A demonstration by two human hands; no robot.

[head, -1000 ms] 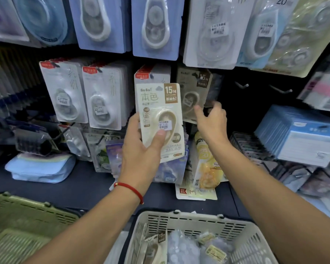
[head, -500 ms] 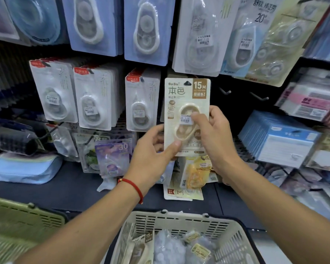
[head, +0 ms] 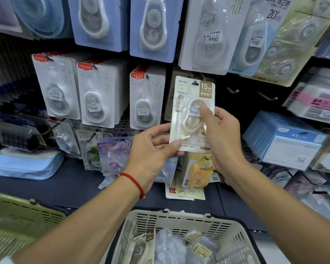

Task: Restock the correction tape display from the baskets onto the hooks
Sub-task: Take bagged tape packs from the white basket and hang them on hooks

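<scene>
Since a second ago the cream correction tape pack (head: 191, 115) has gone from the left hand alone, out in front of the white packs, over to the right so it sits in front of the dark gap in the display, and now both hands are on it. Only one view here, the head cam looking down at everything. Left hand (head: 152, 149) (the one with the red string bracelet (head: 135, 182)) pinches the bottom left corner of the pack between thumb and fingers. Right hand (head: 220, 134) grips the right edge, thumb pressed on the blister right by the price sticker. Pack is upright, its hang hole at the top, held up against the display; can't tell if the hole is actually on a hook. Two bare hooks (head: 267, 96) stick out of the dark panel just to the right of it. Left of it hang three rows of white correction tape packs (head: 147, 98), and a yellow pack (head: 198, 172) hangs right below. Down at the bottom the beige basket (head: 181, 220) has another cream pack (head: 144, 246) standing at its left side plus some clear bagged stuff. Green basket (head: 17, 216) sits off to the left.
</scene>
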